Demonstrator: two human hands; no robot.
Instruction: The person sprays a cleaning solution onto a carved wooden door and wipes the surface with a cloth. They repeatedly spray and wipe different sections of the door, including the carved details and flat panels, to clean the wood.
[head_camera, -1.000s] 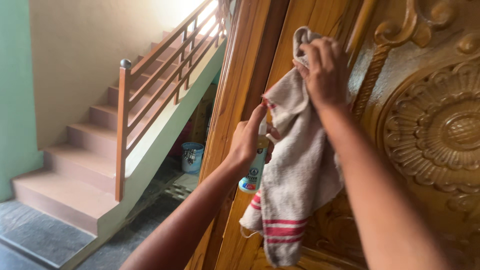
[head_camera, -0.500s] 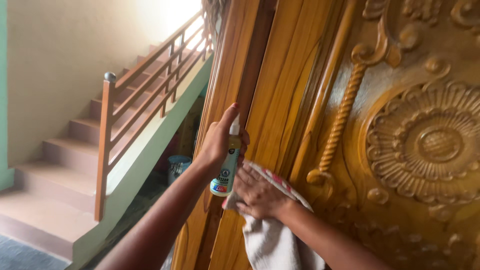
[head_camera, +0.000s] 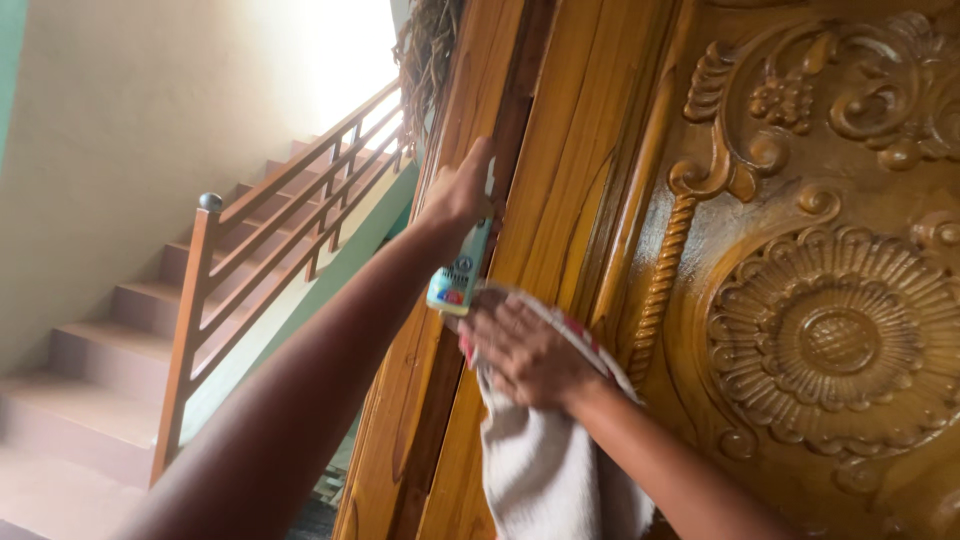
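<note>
Landmark: carved wooden door (head_camera: 800, 250).
Left hand (head_camera: 462, 190): clenched round spray bottle (head_camera: 460, 270), raised at door's left edge, beside frame (head_camera: 470, 100). Bottle upright, slightly tilted, label end down.
Right hand (head_camera: 525, 350): palm flat, fingers spread, pressing cloth (head_camera: 545, 470) against door's plain left panel, just below bottle. Cloth beige, red stripe at upper edge, rest hanging down door face.
Flower carving (head_camera: 835, 340): right of cloth, apart from it.
Stairs (head_camera: 120, 340) with railing (head_camera: 280, 230): left of door, well apart.

Staircase (head_camera: 200, 290) left of door (head_camera: 800, 250) — cloth (head_camera: 530, 460) on door, bottle (head_camera: 460, 275) seemingly just above.
</note>
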